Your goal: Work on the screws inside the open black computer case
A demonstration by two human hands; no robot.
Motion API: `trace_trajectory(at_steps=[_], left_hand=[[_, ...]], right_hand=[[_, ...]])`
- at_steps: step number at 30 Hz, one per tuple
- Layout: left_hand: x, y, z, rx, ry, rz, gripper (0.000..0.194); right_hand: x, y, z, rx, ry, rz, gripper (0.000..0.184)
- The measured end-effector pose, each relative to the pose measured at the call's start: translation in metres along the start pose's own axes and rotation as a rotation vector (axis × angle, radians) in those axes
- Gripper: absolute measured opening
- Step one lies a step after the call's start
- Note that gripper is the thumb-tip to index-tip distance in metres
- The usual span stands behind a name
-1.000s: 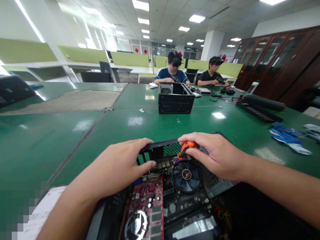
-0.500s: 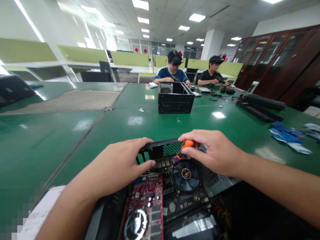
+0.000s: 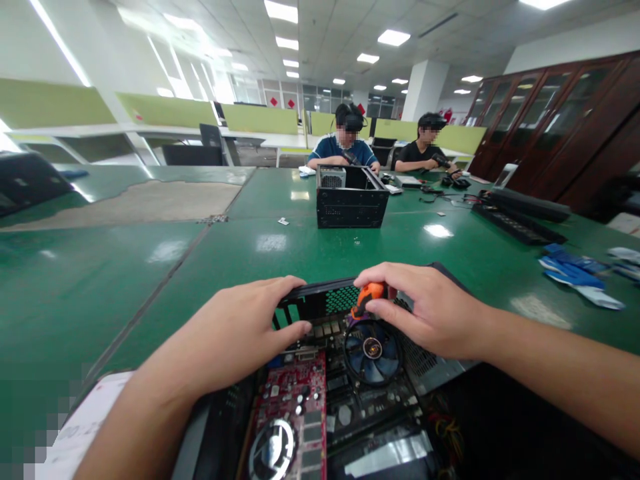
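Cooling fan [image 3: 373, 350] is sitting inside the open computer case [image 3: 327, 288], its round frame facing up, and the case is resting on the green counter [image 3: 240, 267]. Just beyond the fan, the right hand [image 3: 373, 297] is holding an orange-and-black screwdriver [image 3: 367, 300]; its grip is closing narrowly around the handle, thumb on the near side and fingers curling over the top. The handle is leaning, its lower end pointing down near the fan's far edge; the tip is not showing.

To the left of the fan and a little beyond it, the left hand [image 3: 265, 320] is resting on the case's far rim. Its grip is standing wide, fingers lying over the rim and the thumb reaching inward, apart from them.

A red graphics card [image 3: 313, 387] is lying left of the fan, running toward the wearer. Thin coloured cables [image 3: 447, 430] are bunching to the fan's right, on its near side.

Well beyond the fan, a second computer case [image 3: 351, 208] is standing on the counter, and a person in a blue shirt [image 3: 327, 150] is sitting behind it. Far to the fan's right, blue-and-white gloves [image 3: 575, 270] are lying on the counter.
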State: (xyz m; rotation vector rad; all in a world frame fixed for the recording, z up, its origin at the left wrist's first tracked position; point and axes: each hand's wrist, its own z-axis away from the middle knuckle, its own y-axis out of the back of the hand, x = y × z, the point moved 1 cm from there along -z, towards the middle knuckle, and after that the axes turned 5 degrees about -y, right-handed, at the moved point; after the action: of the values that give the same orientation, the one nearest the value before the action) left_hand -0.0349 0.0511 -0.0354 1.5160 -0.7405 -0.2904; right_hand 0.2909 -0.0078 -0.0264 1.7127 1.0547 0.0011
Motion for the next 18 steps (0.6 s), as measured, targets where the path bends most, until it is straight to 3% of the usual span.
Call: trace_trajectory(at_steps=[3,8,13,18], left_hand=[[0.002,0.001,0.000,-0.018,-0.002,-0.010,0.064],[0.000,0.001,0.000,0.006,-0.021,-0.021,0.060],[-0.005,0.000,0.000,0.019,-0.030,-0.017,0.063],[-0.003,0.000,0.001,-0.003,-0.015,-0.020,0.068]], right_hand=[[-0.003,0.003,-0.001,0.002,-0.039,0.005,0.012],[-0.011,0.014,0.003,0.121,-0.129,0.089,0.022],[-0.018,0.025,0.011,0.262,-0.007,0.203,0.017],[-0.019,0.030,0.018,0.216,0.040,0.247,0.024]])
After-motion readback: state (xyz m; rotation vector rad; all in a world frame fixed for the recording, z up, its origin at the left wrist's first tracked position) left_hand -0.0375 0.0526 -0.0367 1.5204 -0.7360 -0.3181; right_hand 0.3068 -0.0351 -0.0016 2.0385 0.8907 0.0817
